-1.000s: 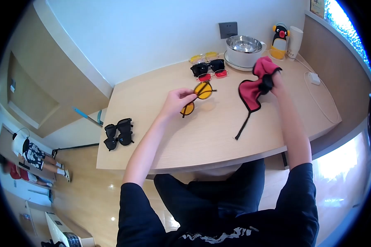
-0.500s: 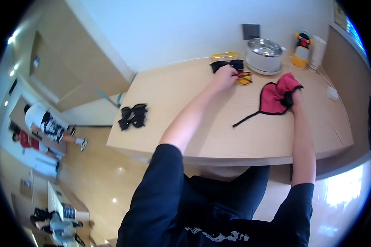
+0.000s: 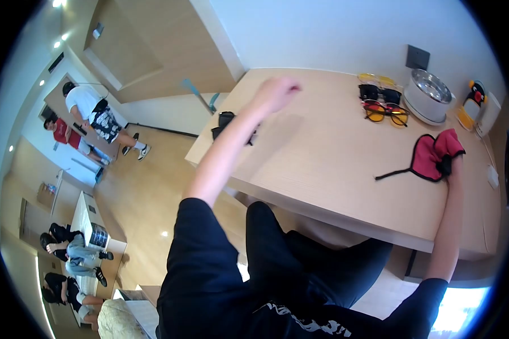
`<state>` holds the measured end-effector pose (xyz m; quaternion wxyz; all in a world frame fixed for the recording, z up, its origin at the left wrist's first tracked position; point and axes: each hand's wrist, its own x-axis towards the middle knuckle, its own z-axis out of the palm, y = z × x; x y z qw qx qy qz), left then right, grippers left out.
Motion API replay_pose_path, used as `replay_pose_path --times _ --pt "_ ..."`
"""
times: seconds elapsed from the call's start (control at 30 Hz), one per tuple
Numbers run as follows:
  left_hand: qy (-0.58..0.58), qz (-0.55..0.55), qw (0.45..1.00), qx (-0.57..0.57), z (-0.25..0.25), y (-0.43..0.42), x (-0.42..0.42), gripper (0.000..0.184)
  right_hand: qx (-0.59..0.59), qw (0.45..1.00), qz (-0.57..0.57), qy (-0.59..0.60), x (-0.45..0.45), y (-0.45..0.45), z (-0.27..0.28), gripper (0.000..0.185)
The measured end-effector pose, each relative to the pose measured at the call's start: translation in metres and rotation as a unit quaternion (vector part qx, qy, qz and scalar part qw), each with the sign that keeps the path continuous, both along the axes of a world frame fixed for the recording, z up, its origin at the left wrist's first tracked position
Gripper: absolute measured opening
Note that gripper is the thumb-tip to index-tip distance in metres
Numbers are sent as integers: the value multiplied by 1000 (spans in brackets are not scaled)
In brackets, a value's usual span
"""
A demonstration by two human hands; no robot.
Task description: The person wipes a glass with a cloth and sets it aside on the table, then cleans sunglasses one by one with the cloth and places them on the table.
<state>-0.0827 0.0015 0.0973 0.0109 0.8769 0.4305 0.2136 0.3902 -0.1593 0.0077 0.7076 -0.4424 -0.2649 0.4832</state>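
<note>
My left hand point(image 3: 277, 95) is raised over the left part of the desk, its fingers smeared by motion; nothing shows in it. Beneath that forearm lie black sunglasses point(image 3: 226, 119), partly hidden. My right hand point(image 3: 457, 163) grips a pink drawstring pouch point(image 3: 427, 155) with black trim, its cord trailing left on the desk. The fingers are mostly hidden by the cloth. Farther back, glasses with orange-yellow lenses point(image 3: 385, 113) lie in front of another pair of black sunglasses point(image 3: 380, 93) and clear yellow-framed glasses point(image 3: 377, 79).
A white pot with a glass lid point(image 3: 427, 97) stands by the wall, near a penguin figure point(image 3: 471, 106) and a stack of paper cups point(image 3: 489, 116). A cable with a white adapter point(image 3: 492, 177) runs along the desk's right side. Several people are in the room at left.
My left hand has let go of the orange-yellow glasses and swung left across the desk. They now lie in line with the other glasses. The view has turned left; my right hand stays at the pouch.
</note>
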Motion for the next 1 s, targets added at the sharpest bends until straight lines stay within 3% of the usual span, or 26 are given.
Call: replay_pose_path --times 0.1,0.2,0.3,0.5,0.53,0.57,0.6,0.63,0.7,0.77,0.8,0.83,0.87,0.9,0.93,0.97,1.0 --pt "43 63 997 8 -8 12 -99 25 32 993 106 -40 45 21 -31 34" --pt "104 101 982 -120 -28 21 -152 27 18 995 94 -35 36 19 -25 33" --pt "168 101 966 -167 -35 16 -154 30 2 996 84 -25 25 15 -20 33" --pt "136 94 980 -113 -42 36 -160 31 -44 998 4 45 -25 1 8 33" --pt "124 119 979 -111 -36 34 -158 27 -10 994 104 3 -16 -1 9 33" --pt "105 137 978 -116 -29 37 -157 26 21 979 202 -38 -6 -2 10 34" --pt "33 133 985 -101 -25 41 -158 24 17 981 190 -39 -5 -4 14 34" --pt "-51 89 995 7 -21 40 -159 22 54 980 185 -43 -10 -7 19 33" --pt "-184 46 975 115 -8 35 -153 21 136 974 171 -56 -22 -8 31 31" --pt "-413 -42 909 44 -3 32 -140 17 185 969 151 -69 -15 2 27 31" --pt "-413 -55 908 45 7 19 -131 17 190 977 28 -96 -6 16 13 33" --pt "-401 9 916 17 15 6 -123 14 190 970 -97 -120 2 28 -2 36" --pt "-385 72 920 -13 20 -7 -110 12 184 975 -18 -126 -2 32 -11 37" --pt "-384 57 921 -18 21 -14 -95 12 176 974 58 -131 -32 24 5 39" --pt "-458 -21 888 -49 21 -19 -79 10 262 953 115 -102 -64 20 27 36" --pt "-528 -97 840 -84 17 -20 -62 9 228 969 78 -48 -60 46 7 34" --pt "-518 -132 838 -112 9 -12 -47 15 317 938 123 -69 -125 27 48 32"
